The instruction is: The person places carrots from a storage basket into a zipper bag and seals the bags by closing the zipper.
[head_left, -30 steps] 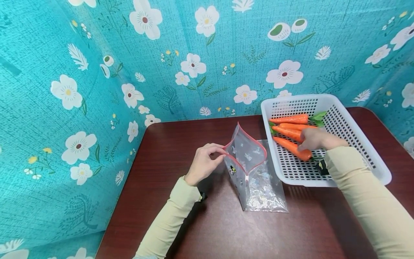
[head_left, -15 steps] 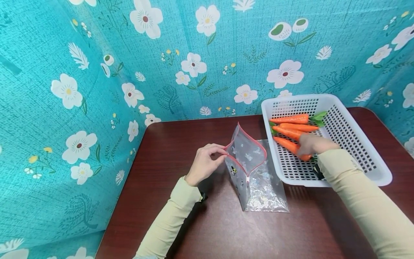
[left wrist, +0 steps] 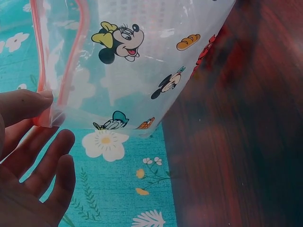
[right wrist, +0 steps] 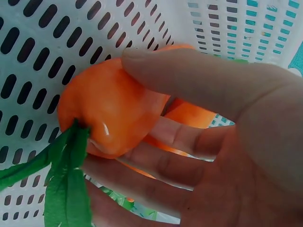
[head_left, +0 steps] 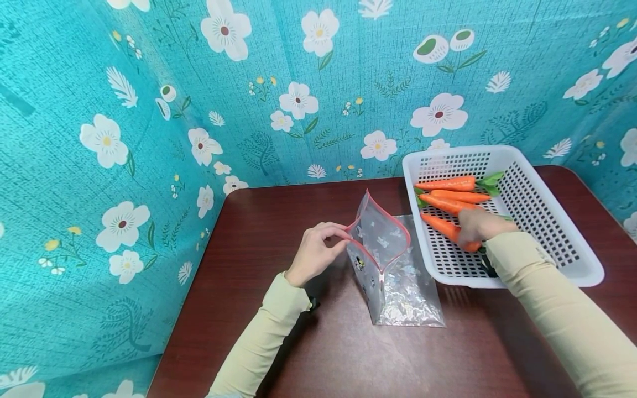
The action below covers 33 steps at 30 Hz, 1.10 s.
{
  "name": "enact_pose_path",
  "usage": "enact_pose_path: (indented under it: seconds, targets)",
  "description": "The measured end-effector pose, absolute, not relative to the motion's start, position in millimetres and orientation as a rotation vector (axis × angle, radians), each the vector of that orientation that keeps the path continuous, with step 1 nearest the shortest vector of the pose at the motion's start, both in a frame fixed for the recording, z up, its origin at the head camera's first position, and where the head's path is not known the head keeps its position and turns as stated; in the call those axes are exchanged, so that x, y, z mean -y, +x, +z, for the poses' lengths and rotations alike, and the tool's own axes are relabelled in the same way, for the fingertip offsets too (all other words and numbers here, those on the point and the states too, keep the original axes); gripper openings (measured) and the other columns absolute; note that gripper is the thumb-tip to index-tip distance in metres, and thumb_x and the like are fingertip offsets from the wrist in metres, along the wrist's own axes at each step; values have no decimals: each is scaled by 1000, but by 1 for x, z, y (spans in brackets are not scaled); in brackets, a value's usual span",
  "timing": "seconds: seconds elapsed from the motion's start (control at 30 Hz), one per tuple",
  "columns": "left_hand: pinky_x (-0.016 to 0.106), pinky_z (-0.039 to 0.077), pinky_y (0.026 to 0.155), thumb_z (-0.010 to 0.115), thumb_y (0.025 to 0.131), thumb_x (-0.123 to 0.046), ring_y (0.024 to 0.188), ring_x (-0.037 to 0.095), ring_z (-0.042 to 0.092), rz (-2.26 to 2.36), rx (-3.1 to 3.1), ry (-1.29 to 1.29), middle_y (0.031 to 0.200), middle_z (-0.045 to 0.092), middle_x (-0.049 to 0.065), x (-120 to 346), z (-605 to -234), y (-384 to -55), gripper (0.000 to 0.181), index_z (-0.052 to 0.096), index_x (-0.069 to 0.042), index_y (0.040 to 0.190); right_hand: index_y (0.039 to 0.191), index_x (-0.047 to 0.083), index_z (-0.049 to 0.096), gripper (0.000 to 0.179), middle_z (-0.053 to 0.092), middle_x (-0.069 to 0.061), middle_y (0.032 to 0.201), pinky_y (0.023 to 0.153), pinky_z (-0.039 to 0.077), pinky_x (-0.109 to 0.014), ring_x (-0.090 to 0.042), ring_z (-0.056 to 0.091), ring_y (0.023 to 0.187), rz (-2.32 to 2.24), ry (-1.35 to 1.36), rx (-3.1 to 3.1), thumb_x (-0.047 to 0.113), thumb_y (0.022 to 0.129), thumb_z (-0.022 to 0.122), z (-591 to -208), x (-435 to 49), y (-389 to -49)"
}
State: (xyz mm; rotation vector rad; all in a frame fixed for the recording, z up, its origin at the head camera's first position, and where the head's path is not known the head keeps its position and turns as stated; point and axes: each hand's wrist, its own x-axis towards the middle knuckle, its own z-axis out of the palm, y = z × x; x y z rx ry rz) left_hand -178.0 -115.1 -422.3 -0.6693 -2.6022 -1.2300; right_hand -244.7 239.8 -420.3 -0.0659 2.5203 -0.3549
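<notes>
My left hand point(head_left: 316, 251) pinches a bag point(head_left: 380, 237) beside the basket point(head_left: 558, 221); inside, my right hand point(head_left: 483, 225) grips a carrot point(right wrist: 111, 113), ideally firmly.

Four, yes, four carrots point(head_left: 440, 225) were on show, and just the one basket point(head_left: 468, 281), one red-zipped bag point(head_left: 368, 282) and one worktop point(head_left: 343, 365) to go with them! One left hand point(head_left: 316, 251) plus one right hand point(head_left: 481, 225) made two, matched by a pair of sleeves point(head_left: 256, 342)! Up close, three cartoon heads point(left wrist: 125, 41) and a single bread loaf point(left wrist: 188, 42) showed in the print!
</notes>
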Motion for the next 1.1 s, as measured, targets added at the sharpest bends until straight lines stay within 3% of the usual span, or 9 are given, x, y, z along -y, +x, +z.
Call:
enact_pose_path:
  seconds: [0.33, 0.63, 0.97, 1.1]
  targets:
    - [22, 54, 73, 76, 81, -9, 93, 11, 62, -1247, 2593, -674, 107, 71, 1, 116, -424, -178, 12, 76, -13, 93, 102, -4, 55, 36, 52, -17, 92, 59, 48, -29, -27, 53, 79, -355, -119, -2499, 5, 72, 73, -424, -243, -246]
    - [20, 54, 67, 76, 82, -8, 82, 11, 62, -1318, 2569, -689, 107, 71, 6, 116, -424, -179, 11, 75, -10, 93, 110, -4, 53, 48, 49, -19, 99, 61, 46, -28, -30, 49, 87, -319, -106, -2515, 12, 72, 78, -429, -243, -246]
    - [19, 55, 70, 75, 83, -9, 87, 12, 65, -1346, 2549, -711, 107, 70, 7, 115, -424, -179, 11, 75, -9, 94, 95, 0, 55, 34, 48, -13, 85, 60, 44, -27, -26, 50, 79, -310, -185, -2501, 13, 72, 77, -424, -247, -245]
    - [20, 56, 72, 76, 82, -9, 89, 14, 65, -1369, 2550, -714, 108, 70, 11, 114, -424, -178, 12, 75, -8, 94, 100, -2, 53, 38, 48, -15, 90, 60, 46, -28, -26, 50, 81, -374, -192, -2482, 11, 72, 76, -420, -248, -243]
